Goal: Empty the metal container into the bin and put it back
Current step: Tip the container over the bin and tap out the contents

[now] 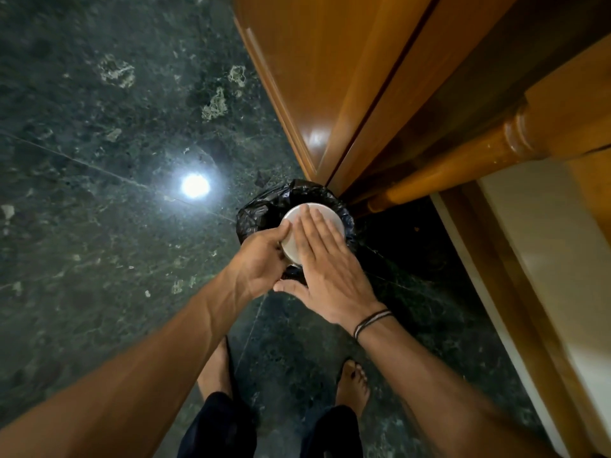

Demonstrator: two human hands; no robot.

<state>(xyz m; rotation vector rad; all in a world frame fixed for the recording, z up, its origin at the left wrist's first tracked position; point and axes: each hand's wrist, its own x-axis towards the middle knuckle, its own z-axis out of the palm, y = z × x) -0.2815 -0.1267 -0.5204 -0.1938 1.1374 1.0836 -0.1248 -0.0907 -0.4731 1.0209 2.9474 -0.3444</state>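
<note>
The round metal container (325,217) is turned bottom-up over the bin (264,209), which is lined with a black plastic bag and stands on the floor beside a wooden cabinet. My left hand (261,259) grips the container's side at its left edge. My right hand (327,269) lies flat, fingers together, on the container's upturned base. The bin's inside and whatever the container held are hidden under the container and my hands.
A dark green marble floor (99,160) spreads to the left, with a bright lamp reflection (195,185). A glossy wooden cabinet (314,77) and a turned wooden post (463,160) stand close on the right. My bare feet (355,381) are just behind the bin.
</note>
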